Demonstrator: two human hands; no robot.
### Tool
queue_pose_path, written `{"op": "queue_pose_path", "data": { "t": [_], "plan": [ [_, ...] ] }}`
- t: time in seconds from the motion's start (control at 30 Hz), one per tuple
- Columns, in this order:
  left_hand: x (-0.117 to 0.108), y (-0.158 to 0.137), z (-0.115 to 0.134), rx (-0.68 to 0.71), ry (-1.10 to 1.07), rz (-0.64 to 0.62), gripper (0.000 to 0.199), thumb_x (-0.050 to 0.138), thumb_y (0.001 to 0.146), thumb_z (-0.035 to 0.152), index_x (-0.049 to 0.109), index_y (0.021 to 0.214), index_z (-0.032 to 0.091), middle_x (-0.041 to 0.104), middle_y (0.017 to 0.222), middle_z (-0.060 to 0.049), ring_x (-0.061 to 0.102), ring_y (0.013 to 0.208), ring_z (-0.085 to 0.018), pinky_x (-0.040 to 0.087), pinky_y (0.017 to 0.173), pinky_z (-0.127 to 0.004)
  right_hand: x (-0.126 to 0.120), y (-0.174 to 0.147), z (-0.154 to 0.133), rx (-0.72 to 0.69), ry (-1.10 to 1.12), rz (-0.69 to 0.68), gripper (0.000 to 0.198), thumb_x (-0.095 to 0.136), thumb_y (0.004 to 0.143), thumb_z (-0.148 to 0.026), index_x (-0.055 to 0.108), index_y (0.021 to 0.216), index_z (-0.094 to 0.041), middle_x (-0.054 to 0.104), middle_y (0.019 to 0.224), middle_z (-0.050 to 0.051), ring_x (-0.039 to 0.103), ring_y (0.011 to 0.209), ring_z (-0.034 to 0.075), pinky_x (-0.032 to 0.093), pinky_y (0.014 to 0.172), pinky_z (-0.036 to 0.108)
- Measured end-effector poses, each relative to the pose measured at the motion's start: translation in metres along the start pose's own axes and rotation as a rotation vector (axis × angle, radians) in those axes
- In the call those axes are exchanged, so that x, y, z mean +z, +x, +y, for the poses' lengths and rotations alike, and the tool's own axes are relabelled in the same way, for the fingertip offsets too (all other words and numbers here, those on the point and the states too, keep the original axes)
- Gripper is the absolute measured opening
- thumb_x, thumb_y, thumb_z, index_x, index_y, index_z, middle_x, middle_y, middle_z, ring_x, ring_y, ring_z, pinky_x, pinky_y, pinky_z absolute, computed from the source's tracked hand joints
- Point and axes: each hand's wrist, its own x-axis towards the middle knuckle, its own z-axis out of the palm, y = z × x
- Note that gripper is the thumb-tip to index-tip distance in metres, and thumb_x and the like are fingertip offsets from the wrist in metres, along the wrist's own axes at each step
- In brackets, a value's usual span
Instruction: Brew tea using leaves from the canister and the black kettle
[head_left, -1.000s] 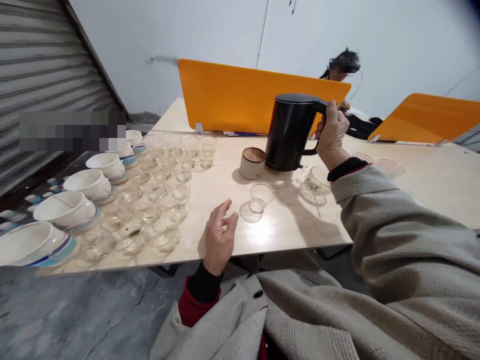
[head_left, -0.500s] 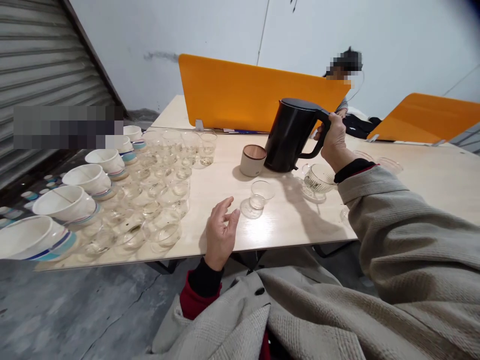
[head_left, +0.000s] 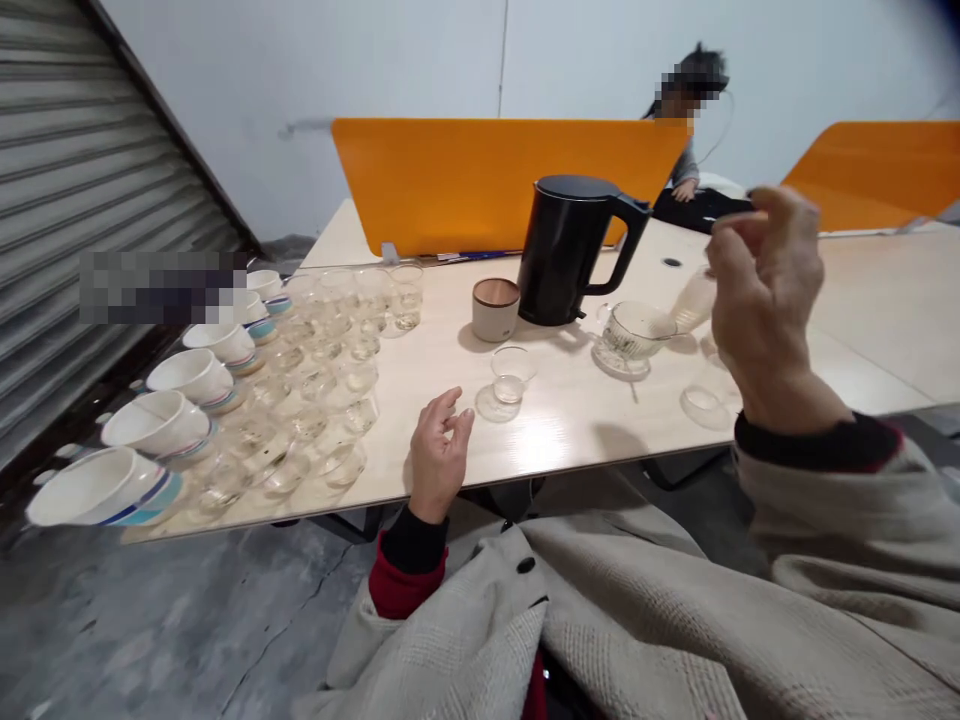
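Observation:
My left hand (head_left: 437, 445) is at the table's front edge, fingers loosely bent and apart, holding nothing. Just right of it stands a small clear plastic cup (head_left: 510, 378). My right hand (head_left: 772, 300) is raised over the right part of the table. Its fingers curl loosely, thumb apart from them, with nothing visible between. The black electric kettle (head_left: 559, 255) stands upright on the table, handle towards my right hand. Touching or nearly touching it on the left is a beige cup with a wooden-brown inside (head_left: 495, 312). A ribbed glass cup (head_left: 634, 332) sits right of the kettle, near front.
Many clear cups with pale liquid (head_left: 307, 400) crowd the table's left side, beside a row of white paper bowls (head_left: 187, 378). Orange dividers (head_left: 480, 185) stand at the back, with a person (head_left: 686, 150) beyond. More clear cups (head_left: 705, 405) lie partly behind my right hand.
My right hand has let go of the kettle's handle and moved right and up. The kettle now stands alone. My left hand has stayed nearly still while the view shifted slightly.

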Motion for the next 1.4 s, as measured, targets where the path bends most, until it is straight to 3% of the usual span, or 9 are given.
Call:
{"op": "queue_pose_path", "data": {
  "t": [0.07,0.17,0.33,0.53,0.73,0.87,1.0,1.2,1.4],
  "plan": [
    [0.0,0.0,-0.002,-0.002,0.038,-0.015,0.039,0.067,0.1,0.043,0.073,0.132,0.02,0.073,0.137,-0.014,0.072,0.118,-0.026,0.063,0.1,-0.041,-0.028,-0.034,-0.017,0.105,0.035,-0.031,0.043,0.063,0.102,-0.034,0.056,0.141,-0.018,0.072,0.092,0.005,0.065,0.07,0.015,0.053,0.068,0.033],
    [-0.001,0.001,-0.006,0.009,0.093,-0.041,0.04,0.067,0.1,0.045,0.073,0.133,0.022,0.073,0.136,-0.013,0.072,0.118,-0.026,0.061,0.105,-0.044,-0.045,-0.07,-0.014,0.261,-0.078,-0.02,0.049,0.071,0.092,-0.04,0.062,0.135,-0.019,0.069,0.08,0.001,0.061,0.064,0.016,0.052,0.066,0.034],
    [-0.002,0.002,-0.011,0.023,0.157,-0.06,0.041,0.066,0.101,0.047,0.073,0.133,0.022,0.072,0.138,-0.014,0.071,0.119,-0.027,0.061,0.103,-0.045,-0.027,-0.083,0.023,0.374,-0.275,-0.225,0.056,0.075,0.088,-0.043,0.066,0.136,-0.016,0.076,0.083,0.007,0.068,0.076,0.025,0.056,0.081,0.042],
    [-0.002,0.004,-0.01,0.003,0.193,-0.043,0.041,0.067,0.098,0.046,0.073,0.13,0.021,0.074,0.134,-0.014,0.072,0.118,-0.027,0.061,0.101,-0.044,0.007,-0.079,0.047,0.348,-0.346,-0.366,0.027,0.063,0.098,-0.039,0.079,0.109,-0.02,0.079,0.087,0.012,0.072,0.086,0.031,0.055,0.084,0.045],
    [-0.003,0.005,-0.008,0.012,0.213,-0.058,0.039,0.066,0.099,0.045,0.074,0.129,0.02,0.075,0.133,-0.014,0.072,0.12,-0.027,0.062,0.101,-0.043,0.001,-0.082,0.05,0.355,-0.133,-0.164,0.021,0.061,0.099,-0.034,0.077,0.094,-0.022,0.073,0.07,0.004,0.072,0.066,0.023,0.057,0.071,0.038],
    [-0.003,0.005,-0.009,0.011,0.211,-0.065,0.039,0.067,0.099,0.044,0.074,0.129,0.02,0.076,0.131,-0.014,0.071,0.12,-0.027,0.061,0.103,-0.044,-0.022,-0.086,0.03,0.313,0.047,0.003,0.023,0.064,0.101,-0.043,0.078,0.103,-0.024,0.076,0.081,0.003,0.071,0.062,0.018,0.058,0.061,0.034],
    [-0.002,0.005,-0.008,0.03,0.22,-0.064,0.038,0.066,0.099,0.043,0.074,0.129,0.02,0.076,0.13,-0.013,0.072,0.118,-0.026,0.061,0.104,-0.045,-0.037,-0.089,-0.013,0.3,0.196,0.009,0.02,0.068,0.102,-0.043,0.078,0.105,-0.027,0.075,0.082,0.002,0.071,0.063,0.017,0.061,0.062,0.034],
    [0.0,0.003,-0.004,0.072,0.286,-0.075,0.035,0.067,0.099,0.038,0.074,0.129,0.022,0.077,0.126,-0.012,0.071,0.117,-0.027,0.06,0.103,-0.045,-0.026,-0.092,-0.066,0.276,0.37,-0.162,0.013,0.068,0.102,-0.038,0.077,0.102,-0.028,0.073,0.077,0.001,0.07,0.063,0.017,0.061,0.063,0.034],
    [0.001,0.003,-0.003,0.098,0.323,-0.09,0.034,0.067,0.099,0.037,0.073,0.129,0.022,0.077,0.125,-0.011,0.07,0.116,-0.027,0.059,0.105,-0.046,0.013,-0.086,-0.075,0.107,0.425,-0.444,0.017,0.061,0.104,-0.035,0.074,0.098,-0.026,0.071,0.078,0.001,0.065,0.062,0.016,0.055,0.064,0.033]
  ]
}}
